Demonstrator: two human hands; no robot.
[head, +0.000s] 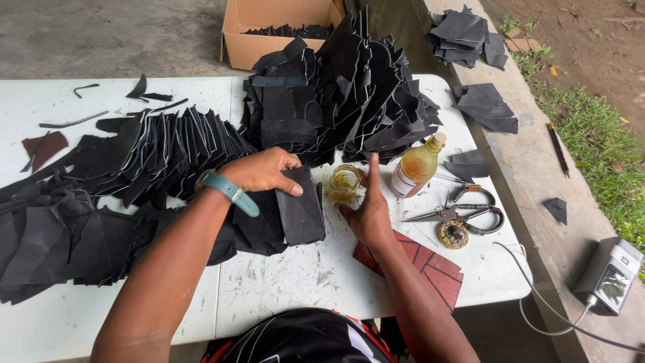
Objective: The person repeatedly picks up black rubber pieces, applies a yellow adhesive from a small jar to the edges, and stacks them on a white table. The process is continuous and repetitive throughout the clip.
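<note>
My left hand (261,171), with a teal band on the wrist, presses down on a black leather piece (302,210) that lies on the white table (302,275). My right hand (367,208) hovers with fingers apart, one finger raised next to a small glass jar (344,181) of yellow glue. It holds nothing. A plastic bottle (416,165) of amber liquid stands just right of the jar. Rows of cut black pieces (161,151) fan out to the left, and a big heap (342,91) lies behind.
Scissors (457,212) and a round tin lid (453,234) lie at the right. A red patterned sheet (430,269) sits under my right forearm. A cardboard box (269,30) stands behind the table. On the concrete ledge lie more black pieces (487,107) and a small device (610,275) with a cable.
</note>
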